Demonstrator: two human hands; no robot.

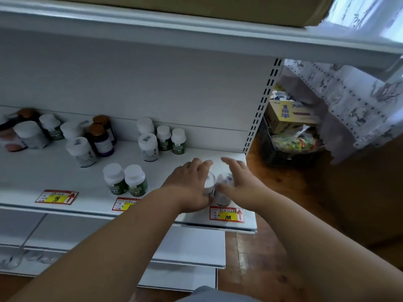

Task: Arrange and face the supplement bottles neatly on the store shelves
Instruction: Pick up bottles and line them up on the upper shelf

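Two white supplement bottles stand side by side at the front right of the white shelf. My left hand is wrapped around the left bottle, and my right hand holds the right bottle. Both are largely hidden by my fingers. A pair of green-labelled white bottles stands to their left. Farther back stand three more white bottles, several mixed white ones and dark brown-capped ones.
Price tags line the shelf's front edge. Another shelf hangs overhead and lower shelves jut out below. Right of the slotted upright, a crate with a yellow box and bagged goods sits on the wooden floor.
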